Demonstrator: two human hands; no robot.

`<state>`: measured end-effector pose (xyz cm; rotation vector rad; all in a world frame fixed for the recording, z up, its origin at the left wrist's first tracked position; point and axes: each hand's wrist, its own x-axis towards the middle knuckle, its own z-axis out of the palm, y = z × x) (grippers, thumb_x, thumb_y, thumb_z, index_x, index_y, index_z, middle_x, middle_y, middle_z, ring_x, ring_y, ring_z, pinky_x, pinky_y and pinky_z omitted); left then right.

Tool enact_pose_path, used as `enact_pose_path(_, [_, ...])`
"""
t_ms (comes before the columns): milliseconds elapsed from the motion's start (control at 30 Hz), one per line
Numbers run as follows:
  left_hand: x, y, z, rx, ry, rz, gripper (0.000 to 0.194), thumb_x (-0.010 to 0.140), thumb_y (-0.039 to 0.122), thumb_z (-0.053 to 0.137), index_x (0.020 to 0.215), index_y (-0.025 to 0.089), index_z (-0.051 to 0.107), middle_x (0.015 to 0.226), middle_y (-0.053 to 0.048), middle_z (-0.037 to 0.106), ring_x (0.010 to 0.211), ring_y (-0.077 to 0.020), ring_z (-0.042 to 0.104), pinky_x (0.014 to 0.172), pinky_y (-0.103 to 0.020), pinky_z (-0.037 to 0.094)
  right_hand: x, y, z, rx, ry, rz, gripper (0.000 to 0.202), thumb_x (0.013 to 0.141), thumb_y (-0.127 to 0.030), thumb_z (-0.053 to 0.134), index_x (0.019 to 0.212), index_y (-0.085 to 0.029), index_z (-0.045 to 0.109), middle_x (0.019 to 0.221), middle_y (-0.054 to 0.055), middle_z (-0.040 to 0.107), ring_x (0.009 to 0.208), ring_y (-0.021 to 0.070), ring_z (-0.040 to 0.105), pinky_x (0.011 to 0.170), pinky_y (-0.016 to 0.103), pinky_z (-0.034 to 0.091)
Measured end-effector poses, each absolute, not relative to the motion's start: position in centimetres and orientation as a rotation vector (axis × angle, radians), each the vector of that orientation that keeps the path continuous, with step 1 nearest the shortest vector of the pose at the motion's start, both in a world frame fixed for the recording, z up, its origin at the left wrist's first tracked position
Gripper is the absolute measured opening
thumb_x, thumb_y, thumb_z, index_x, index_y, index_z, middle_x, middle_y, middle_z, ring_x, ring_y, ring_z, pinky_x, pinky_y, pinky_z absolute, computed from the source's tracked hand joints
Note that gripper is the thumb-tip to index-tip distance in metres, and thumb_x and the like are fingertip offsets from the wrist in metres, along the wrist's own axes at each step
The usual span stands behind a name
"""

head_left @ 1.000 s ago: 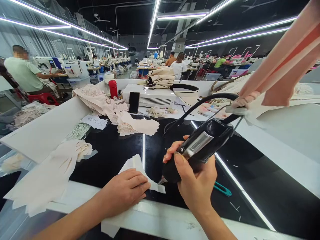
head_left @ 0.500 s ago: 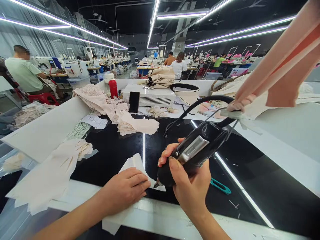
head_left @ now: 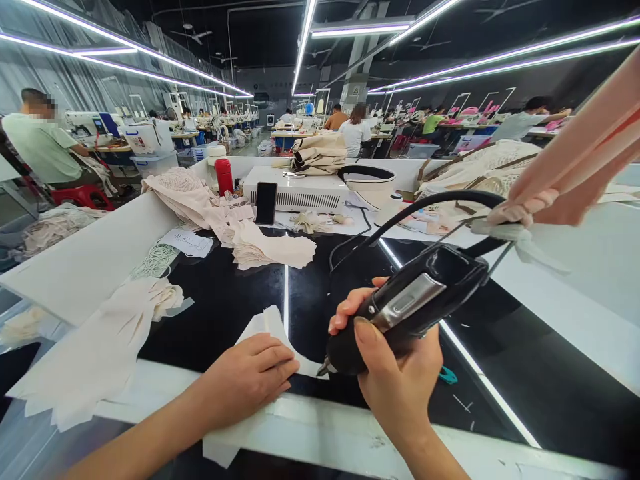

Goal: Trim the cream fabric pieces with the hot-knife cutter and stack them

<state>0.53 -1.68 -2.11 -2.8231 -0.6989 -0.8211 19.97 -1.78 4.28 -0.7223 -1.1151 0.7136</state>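
Note:
My right hand (head_left: 395, 353) is wrapped round a black corded power tool (head_left: 415, 307) with a silver plate on its side. The tool's pointed metal tip (head_left: 324, 368) is at the right end of a cream fabric piece (head_left: 270, 322); I cannot tell if it presses on it. Flat on that piece lies my left hand (head_left: 260, 370), its fingers stretched out and close together, covering the middle of the cloth. A knotted pink cloth strip (head_left: 575, 160) runs up from the tool's rear. Behind my right wrist a teal object (head_left: 448, 375) shows only in part.
Stacked cream fabric pieces (head_left: 270, 245) lie ahead on the black tabletop (head_left: 210, 313), with more cut fabric (head_left: 100, 353) at left. Farther back stand a white vented box (head_left: 295, 193), a phone (head_left: 266, 203) and a red bottle (head_left: 224, 177). A black cable (head_left: 425, 203) arches from the tool.
My right hand and the tool have shifted right, and the tip has moved along the cloth toward its right end. The pink strip swung right too. My left hand stays on the fabric.

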Motion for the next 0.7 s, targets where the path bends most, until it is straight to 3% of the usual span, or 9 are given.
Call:
enact_pose_path(200, [0.5,-1.8,-2.3,-2.847,-0.713,-0.815,0.021,0.106,0.020,0.050,0.118,0.012,0.065,0.108,-0.009,0.072,0.102,-0.0207,0.069,0.100,-0.037,0.059,19.8,-1.8,4.5,-0.729,-1.138,0.683,0.022,0.086,-0.020,0.072,0.100,-0.028,0.057,0.082,-0.004,0.066,0.059,0.0132,0.064,0.053,0.027,0.057])
enact_pose_path(400, [-1.2,-1.6,-1.4,-2.926,-0.823,-0.805,0.028,0.109,0.022,0.044,0.130,0.015,0.061,0.124,-0.011,0.069,0.119,-0.0197,0.065,0.106,-0.035,0.057,20.6,-0.8,4.4,-0.766,-1.139,0.653,0.025,0.083,-0.026,0.076,0.100,-0.027,0.058,0.082,-0.003,0.067,0.060,0.0140,0.063,0.054,0.029,0.056])
enact_pose_path(567, [-2.2,-1.5,-1.2,-2.971,-0.970,-0.792,0.027,0.109,0.020,0.045,0.128,0.019,0.064,0.123,-0.006,0.069,0.113,-0.0165,0.067,0.101,-0.029,0.059,21.6,0.9,4.6,-0.784,-1.093,0.617,0.027,0.082,-0.026,0.077,0.102,-0.028,0.058,0.079,-0.005,0.068,0.058,0.0139,0.062,0.056,0.031,0.056])
enact_pose_path(700, [-1.2,-2.4,-1.2,-3.005,-1.024,-0.741,0.027,0.106,0.016,0.045,0.124,0.018,0.065,0.120,-0.008,0.068,0.108,-0.0197,0.066,0.097,-0.034,0.060,21.7,1.8,4.9,-0.777,-1.052,0.624,0.031,0.081,-0.027,0.078,0.103,-0.028,0.057,0.081,-0.006,0.068,0.058,0.0134,0.062,0.056,0.030,0.057])
